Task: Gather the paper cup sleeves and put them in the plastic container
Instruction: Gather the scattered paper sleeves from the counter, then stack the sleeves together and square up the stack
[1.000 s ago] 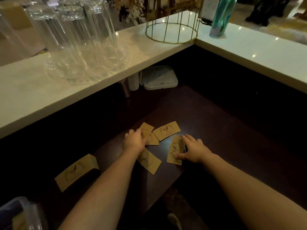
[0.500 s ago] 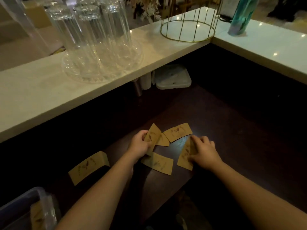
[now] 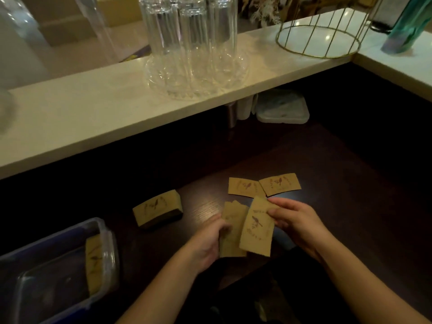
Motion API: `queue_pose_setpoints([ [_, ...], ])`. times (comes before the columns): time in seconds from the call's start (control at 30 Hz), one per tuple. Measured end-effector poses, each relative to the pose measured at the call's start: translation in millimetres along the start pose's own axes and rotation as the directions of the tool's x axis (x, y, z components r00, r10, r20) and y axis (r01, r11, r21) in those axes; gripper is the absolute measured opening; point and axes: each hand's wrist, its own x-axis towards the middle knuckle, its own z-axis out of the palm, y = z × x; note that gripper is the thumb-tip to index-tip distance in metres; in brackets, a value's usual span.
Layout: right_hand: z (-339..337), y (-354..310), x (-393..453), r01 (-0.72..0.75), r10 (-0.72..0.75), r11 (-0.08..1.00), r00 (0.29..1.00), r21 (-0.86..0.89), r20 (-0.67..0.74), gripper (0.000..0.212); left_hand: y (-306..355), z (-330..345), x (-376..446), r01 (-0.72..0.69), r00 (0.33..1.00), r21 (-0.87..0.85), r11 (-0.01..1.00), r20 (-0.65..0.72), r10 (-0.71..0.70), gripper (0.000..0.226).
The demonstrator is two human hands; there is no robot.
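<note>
Dark tabletop (image 3: 327, 174), and both sleeves are now lifted: left hand (image 3: 208, 242) pinching one sleeve (image 3: 231, 230), right hand (image 3: 297, 220) pinching another (image 3: 257, 228). Three remain flat; plastic container (image 3: 105, 232) waits left, one inside.

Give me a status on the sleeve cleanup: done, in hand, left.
Done: at least one sleeve stands inside the plastic container.

In hand: the left hand holds a sleeve, and the right hand holds another one.

Left: two sleeves lie flat on the dark table, and one puffed-open sleeve sits nearer the container.
</note>
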Motion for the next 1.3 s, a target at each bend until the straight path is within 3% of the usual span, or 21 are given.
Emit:
queue_pose_setpoints([
  [0.13,35,-3,6,0.111,-0.086,0.926,0.993,-0.36,0.084,0.029,-20,-9,-1,0.014,0.999,-0.038,0.999,0.052,-0.012,0.033],
  [0.27,61,10,8,0.196,-0.147,0.782,0.98,-0.591,0.131,0.042,-33,-10,-7,-0.054,0.998,-0.01,0.998,-0.011,0.054,0.03],
  [0.4,61,21,13,0.155,-0.208,0.738,0.978,-0.656,-0.003,0.047,-32,-17,-15,-0.097,0.987,-0.007,0.995,-0.13,0.095,0.026],
  [0.47,48,27,18,0.037,-0.227,0.54,0.968,-0.841,-0.104,0.056,-32,-23,-19,-0.107,0.979,-0.008,0.994,-0.178,0.104,0.024],
  [0.53,35,35,18,-0.055,-0.187,0.317,0.975,-0.947,-0.12,0.062,-33,-31,-23,-0.127,0.968,-0.018,0.992,-0.221,0.12,0.022],
  [0.63,23,50,17,-0.045,-0.183,0.175,0.98,-0.984,-0.077,0.063,-36,-43,-27,-0.14,0.954,-0.028,0.99,-0.272,0.128,0.02],
  [0.73,20,54,15,-0.045,-0.224,0.243,0.969,-0.969,-0.102,0.062,-37,-52,-29,-0.154,0.947,-0.06,0.986,-0.294,0.13,0.021],
  [0.8,20,49,13,-0.042,-0.213,0.338,0.97,-0.94,-0.12,0.049,-37,-55,-28,-0.157,0.945,-0.081,0.984,-0.301,0.126,0.02],
  [0.9,18,39,8,-0.048,-0.101,0.716,0.98,-0.697,-0.171,0.015,-34,-55,-23,-0.167,0.943,-0.13,0.977,-0.31,0.12,0.02],
  [1.0,16,25,-4,-0.088,0.036,0.953,0.983,-0.289,-0.179,0.013,-32,-49,-18,-0.199,0.936,-0.159,0.967,-0.324,0.139,0.026],
  [1.1,25,11,-21,-0.092,0.089,0.995,0.992,-0.035,-0.087,0.016,-31,-37,-14,-0.194,0.942,-0.209,0.959,-0.314,0.122,0.032],
  [1.3,55,17,-44,-0.035,0.035,0.999,0.999,-0.033,-0.012,0.013,-30,-8,-9,-0.199,0.964,-0.222,0.955,-0.218,0.15,0.041],
])
